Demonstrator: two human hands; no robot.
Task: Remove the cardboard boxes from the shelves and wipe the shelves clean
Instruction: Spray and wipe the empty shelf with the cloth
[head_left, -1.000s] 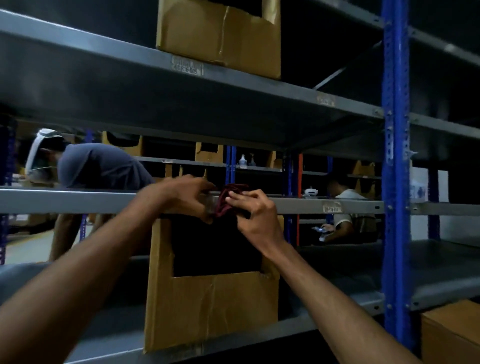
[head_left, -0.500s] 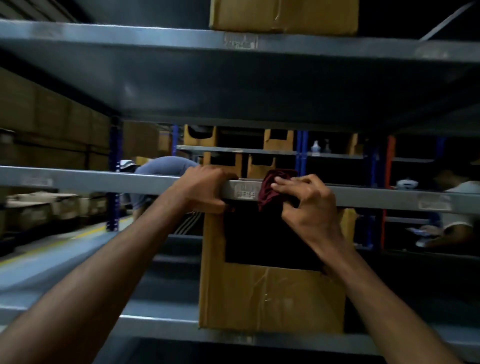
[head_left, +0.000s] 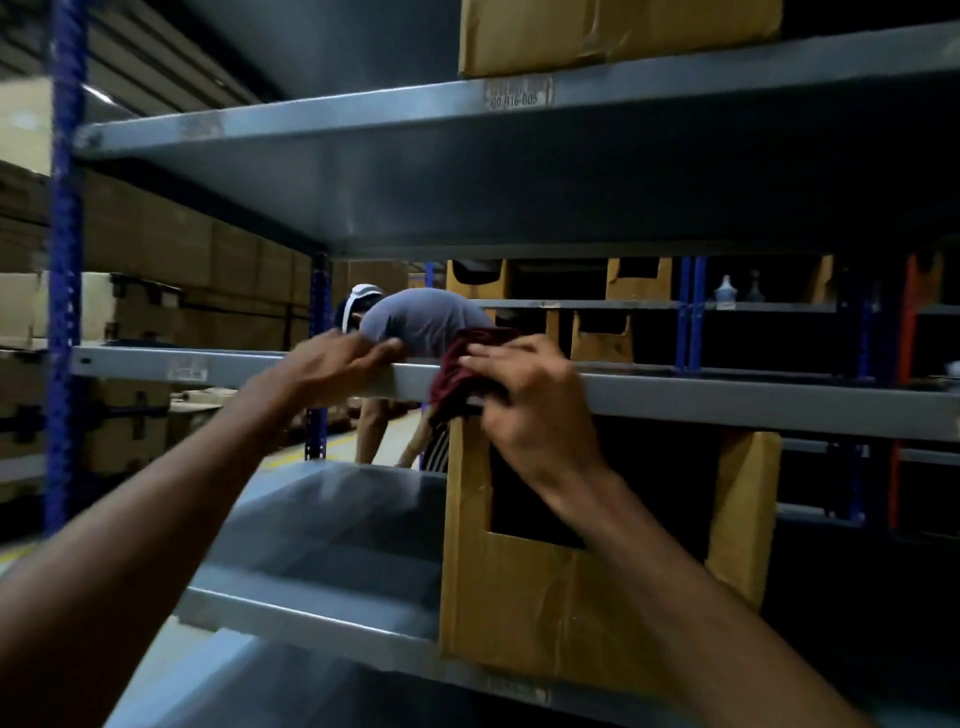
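Observation:
My right hand (head_left: 524, 400) pinches a dark red cloth (head_left: 457, 371) against the front edge of the middle grey shelf (head_left: 727, 402). Just to its left, my left hand (head_left: 332, 364) rests on the same edge with the fingers curled over it. A cardboard box (head_left: 561, 608) with a cut-out front stands on the shelf below, right under my right hand. Another cardboard box (head_left: 613, 31) sits on the top shelf (head_left: 363, 117).
A blue upright post (head_left: 65, 260) stands at the left. Behind the rack a person in a grey shirt (head_left: 421, 317) bends over. Further racks with boxes fill the back, and stacked cartons (head_left: 171, 291) line the left wall. The lower shelf surface (head_left: 332, 530) lies left of the box.
The view has swung left and drawn closer. Both hands have stayed on the middle shelf edge, with the cloth still in my right hand; the blue post now shows at left.

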